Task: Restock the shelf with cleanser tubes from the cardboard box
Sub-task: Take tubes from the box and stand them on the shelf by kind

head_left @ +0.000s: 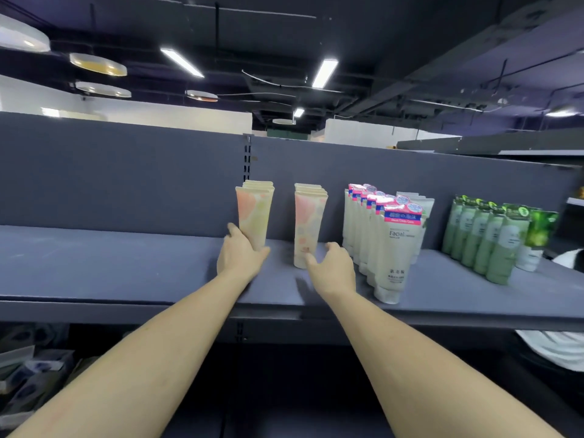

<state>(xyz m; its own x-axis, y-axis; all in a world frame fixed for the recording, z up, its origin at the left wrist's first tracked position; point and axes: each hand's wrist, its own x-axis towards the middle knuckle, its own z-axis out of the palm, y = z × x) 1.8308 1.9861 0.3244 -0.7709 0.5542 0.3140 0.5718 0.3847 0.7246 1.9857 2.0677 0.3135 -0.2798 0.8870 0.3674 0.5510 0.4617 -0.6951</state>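
- Left hand (241,252) gripped the front peach tube (254,216) near its base, likely squaring that row on the shelf (110,263).
- Right hand (333,263), fingers loosely spread, held nothing beside the second peach row (308,224).

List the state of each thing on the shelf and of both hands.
Left peach tubes: upright row, front one held by the left hand.
Right peach tubes: upright row, untouched.
Right hand: open, beside that row.
White Facial tubes: upright row.
Green tubes: upright row.
Shelf: left part bare.

two rows of peach tubes (254,213), one row of white facial tubes (396,248), one row of green tubes (502,245), two hands (240,252).
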